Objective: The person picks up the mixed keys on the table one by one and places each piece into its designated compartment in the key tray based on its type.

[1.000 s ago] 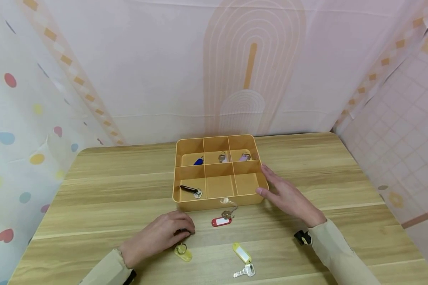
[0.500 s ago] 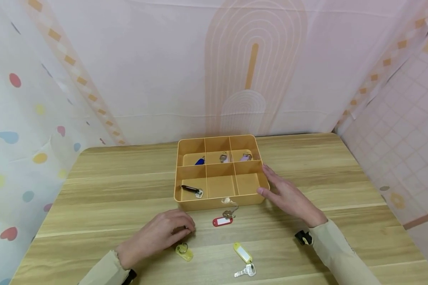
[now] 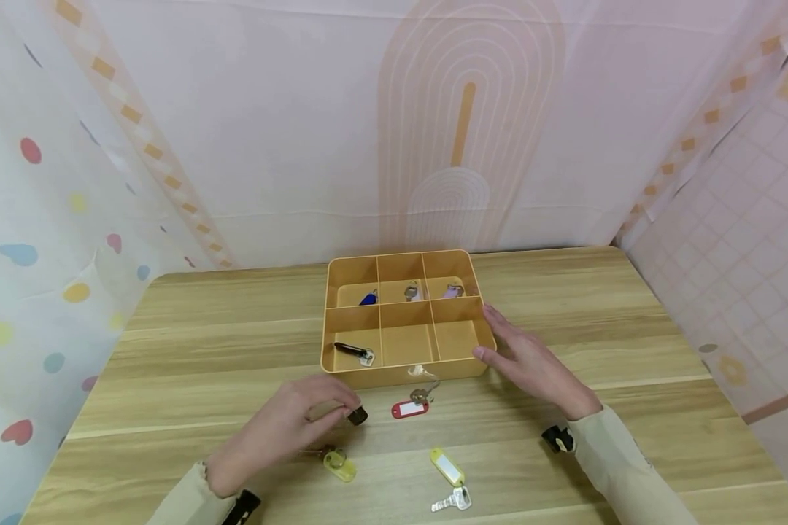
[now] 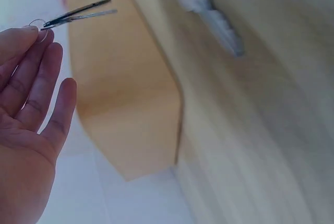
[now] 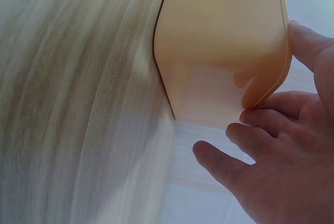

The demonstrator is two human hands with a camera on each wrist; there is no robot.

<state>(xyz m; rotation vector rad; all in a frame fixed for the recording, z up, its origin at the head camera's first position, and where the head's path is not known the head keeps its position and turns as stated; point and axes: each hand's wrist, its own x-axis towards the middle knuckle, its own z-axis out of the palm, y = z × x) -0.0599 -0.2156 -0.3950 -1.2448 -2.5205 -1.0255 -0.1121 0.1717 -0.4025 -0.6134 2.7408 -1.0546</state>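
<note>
My left hand (image 3: 295, 419) pinches a key ring (image 4: 40, 28) between thumb and fingertips, just above the table in front of the box. A black tag (image 4: 78, 14) and a silvery strip, probably a key seen edge-on, hang from it. In the head view the dark tag shows under my fingertips. My right hand (image 3: 532, 361) rests at the right front corner of a tan divided box (image 3: 394, 375). Its thumb touches the rim and its fingers lie loosely extended along the side. The front-left compartment holds a black-tagged key (image 3: 354, 351).
A yellow-tagged key (image 3: 339, 465) lies below my left hand. A red-tagged key (image 3: 410, 408) lies against the box front. Nearer me is another yellow-tagged key (image 3: 449, 474). The back compartments hold a blue tag (image 3: 369, 297) and two keys with pale tags. A curtain stands behind.
My left hand has lifted slightly off the table with the key ring, so the black tag now shows below its fingers. The nearby yellow-tagged key is more uncovered. My right hand stays put.
</note>
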